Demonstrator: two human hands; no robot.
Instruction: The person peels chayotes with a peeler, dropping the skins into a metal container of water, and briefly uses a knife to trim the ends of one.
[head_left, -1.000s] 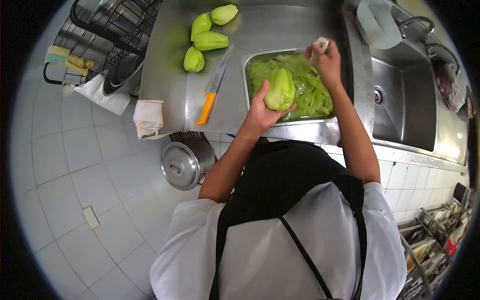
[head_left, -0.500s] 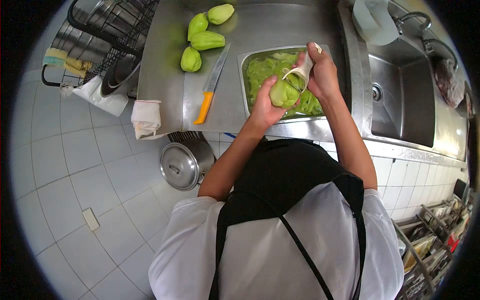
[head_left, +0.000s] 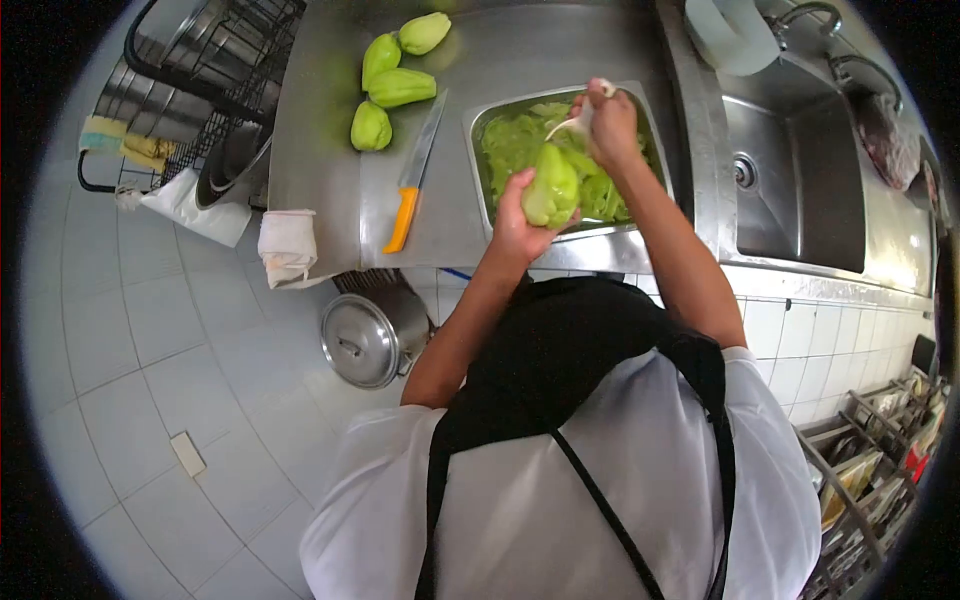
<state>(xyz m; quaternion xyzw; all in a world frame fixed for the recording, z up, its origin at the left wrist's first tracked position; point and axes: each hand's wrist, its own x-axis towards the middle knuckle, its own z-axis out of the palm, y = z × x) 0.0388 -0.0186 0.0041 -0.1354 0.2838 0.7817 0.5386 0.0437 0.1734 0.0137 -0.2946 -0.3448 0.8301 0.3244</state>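
Observation:
My left hand [head_left: 521, 222] is wrapped round a pale green chayote [head_left: 552, 187], held upright over the near side of a metal tray [head_left: 478, 165]. The tray holds green peelings [head_left: 507, 150] in liquid. In my right hand [head_left: 612, 128] is a white peeler [head_left: 572, 126], just above the chayote's top; whether its blade touches the skin I cannot tell. Several whole chayotes [head_left: 402, 88] lie to the left on the steel counter. Beside them is a knife [head_left: 402, 218] with an orange handle.
A steel sink [head_left: 800, 180] with taps is at the right, a white container [head_left: 733, 38] behind it. At the left are a black wire rack [head_left: 205, 92] and a folded white cloth [head_left: 287, 245] on the counter's corner. A lidded pot [head_left: 362, 340] stands below.
The chayote has been turned more upright in my left hand. My right hand and the peeler have moved left and away from the fruit's side to its top. The view has shifted slightly.

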